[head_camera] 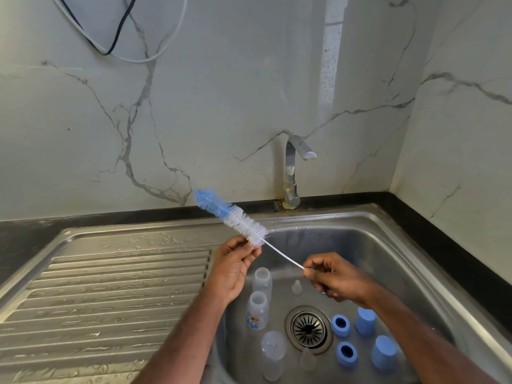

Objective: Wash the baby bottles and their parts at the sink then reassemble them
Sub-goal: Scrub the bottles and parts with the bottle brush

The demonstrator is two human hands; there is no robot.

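1. Marble wall behind, steel sink (368,234) set in a dark desk, tap (293,173) not running.
2. My left hand (232,270) pinches the bottle brush (235,217) at its white bristles; my right hand (332,275) has a closed grip on the wire handle's end.
3. Three clear bottles (257,310), teats, blue rings (340,325) and caps (365,321) lie in the basin below.
4. Best next, I judge: run water, pick up one bottle, push the bristles fully in and twist.
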